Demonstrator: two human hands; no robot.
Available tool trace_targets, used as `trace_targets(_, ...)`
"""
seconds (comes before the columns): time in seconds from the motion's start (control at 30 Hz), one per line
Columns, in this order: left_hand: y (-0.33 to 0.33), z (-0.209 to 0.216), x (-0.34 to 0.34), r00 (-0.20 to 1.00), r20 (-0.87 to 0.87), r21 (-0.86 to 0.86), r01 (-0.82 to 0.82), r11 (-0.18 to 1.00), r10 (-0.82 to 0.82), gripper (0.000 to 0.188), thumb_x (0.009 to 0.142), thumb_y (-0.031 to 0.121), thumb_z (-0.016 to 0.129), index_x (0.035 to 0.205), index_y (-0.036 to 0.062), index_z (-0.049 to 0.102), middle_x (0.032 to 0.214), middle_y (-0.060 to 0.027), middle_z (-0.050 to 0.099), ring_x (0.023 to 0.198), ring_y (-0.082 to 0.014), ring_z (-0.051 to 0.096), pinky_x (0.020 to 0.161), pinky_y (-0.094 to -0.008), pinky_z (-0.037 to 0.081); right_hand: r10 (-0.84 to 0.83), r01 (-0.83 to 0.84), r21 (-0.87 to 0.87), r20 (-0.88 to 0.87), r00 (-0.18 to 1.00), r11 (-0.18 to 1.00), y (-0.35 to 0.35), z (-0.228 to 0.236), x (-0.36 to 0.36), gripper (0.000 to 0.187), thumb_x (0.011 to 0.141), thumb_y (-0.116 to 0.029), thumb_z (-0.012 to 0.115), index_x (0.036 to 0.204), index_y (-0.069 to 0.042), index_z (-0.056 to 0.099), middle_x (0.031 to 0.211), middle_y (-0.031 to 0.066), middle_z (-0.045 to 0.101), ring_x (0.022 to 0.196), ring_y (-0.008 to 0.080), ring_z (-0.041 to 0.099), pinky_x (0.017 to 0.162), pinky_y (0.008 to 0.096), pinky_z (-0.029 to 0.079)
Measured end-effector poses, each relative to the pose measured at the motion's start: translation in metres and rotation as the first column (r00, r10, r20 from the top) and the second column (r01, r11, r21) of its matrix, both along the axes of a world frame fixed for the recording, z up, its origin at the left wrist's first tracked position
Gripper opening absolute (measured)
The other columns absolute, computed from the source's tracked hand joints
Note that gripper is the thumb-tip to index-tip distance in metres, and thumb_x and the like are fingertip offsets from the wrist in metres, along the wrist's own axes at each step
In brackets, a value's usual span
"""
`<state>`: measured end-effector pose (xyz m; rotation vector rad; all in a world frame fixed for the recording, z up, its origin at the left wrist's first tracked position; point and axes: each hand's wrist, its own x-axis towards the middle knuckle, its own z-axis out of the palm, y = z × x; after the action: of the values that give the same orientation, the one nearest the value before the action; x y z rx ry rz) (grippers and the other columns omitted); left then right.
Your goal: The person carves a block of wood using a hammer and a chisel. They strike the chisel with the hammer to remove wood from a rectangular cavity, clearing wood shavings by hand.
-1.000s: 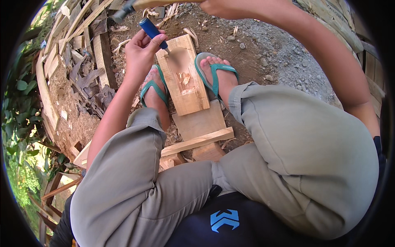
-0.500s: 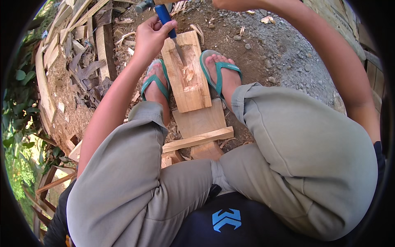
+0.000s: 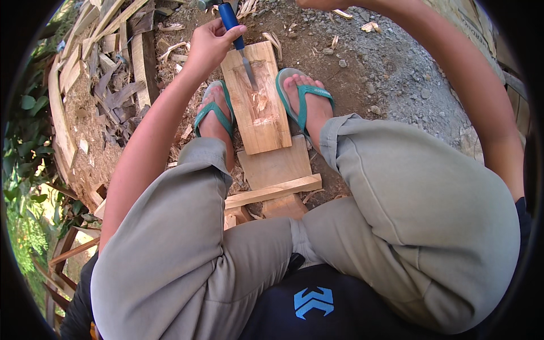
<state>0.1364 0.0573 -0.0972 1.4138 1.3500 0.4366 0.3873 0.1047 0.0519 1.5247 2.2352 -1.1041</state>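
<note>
My left hand [image 3: 211, 44] is closed round the blue handle of a chisel [image 3: 230, 18]. The chisel slants down into a rough hollow cut in a pale wooden block [image 3: 266, 136], its blade tip among torn fibres and chips. At the upper edge my right hand [image 3: 324, 4] is mostly cut off, its fingers largely hidden. It grips a hammer, whose grey head [image 3: 205, 3] shows above the chisel handle; the hammer's handle is out of view. My feet in green flip-flops [image 3: 302, 107] flank the block.
Under the block's near end lies a flat board [image 3: 276, 165], with a wooden strip [image 3: 275, 191] across it nearer to me. Scrap wood and bark [image 3: 116, 90] are heaped at left. Gravelly ground [image 3: 396, 85] spreads at right, with several shavings scattered about.
The hammer head has shifted slightly up and right, partly leaving the view. My right hand is a little higher. The chisel stays in the hollow, its handle moved slightly.
</note>
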Motion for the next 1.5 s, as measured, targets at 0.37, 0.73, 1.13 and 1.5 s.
trace_targets(0.37,0.004,-0.014,-0.004,0.998,-0.032,-0.024,0.052,0.998,-0.053,0.04,0.096,0.034,0.075,0.116,-0.0002,0.07,0.097,-0.0022,0.074,0.087,-0.0041,0.06,0.08,-0.0241,0.048,-0.044,0.045,0.047,-0.015,0.999,0.998,0.012,-0.022,-0.002,0.051,0.082,-0.006,0.053,0.129,-0.02,0.07,0.091,0.0172,0.074,0.083,0.0281,0.07,0.072,0.0419,0.055)
trace_targets(0.73,0.009,-0.019,-0.002,0.996,-0.054,-0.07,0.069,0.995,-0.072,0.039,0.097,0.034,0.074,0.115,0.0,0.071,0.102,-0.0049,0.075,0.09,-0.0066,0.063,0.084,-0.0259,0.049,-0.052,0.052,0.038,-0.004,0.999,0.998,0.02,-0.031,0.003,0.049,0.081,-0.007,0.057,0.125,-0.021,0.072,0.084,0.0132,0.073,0.073,0.0239,0.068,0.063,0.0409,0.053)
trace_targets(1.13,0.003,-0.021,-0.002,0.999,0.021,-0.09,0.033,0.995,-0.031,0.036,0.093,0.032,0.078,0.109,-0.0003,0.071,0.092,-0.0039,0.074,0.081,-0.0065,0.061,0.074,-0.0262,0.05,-0.012,0.011,0.02,0.01,1.0,1.0,0.018,-0.031,-0.002,0.045,0.081,-0.006,0.057,0.122,-0.019,0.073,0.083,0.0139,0.073,0.075,0.0257,0.069,0.065,0.0412,0.054)
trace_targets(1.5,-0.001,-0.03,-0.006,0.996,-0.085,-0.079,0.026,0.997,-0.032,0.04,0.094,0.034,0.076,0.114,0.0,0.071,0.099,-0.0039,0.074,0.087,-0.006,0.062,0.081,-0.0261,0.05,0.024,-0.024,0.016,0.012,1.0,1.0,0.02,-0.035,-0.005,0.042,0.081,-0.005,0.057,0.118,-0.017,0.073,0.083,0.0145,0.073,0.076,0.0274,0.069,0.067,0.0414,0.054)
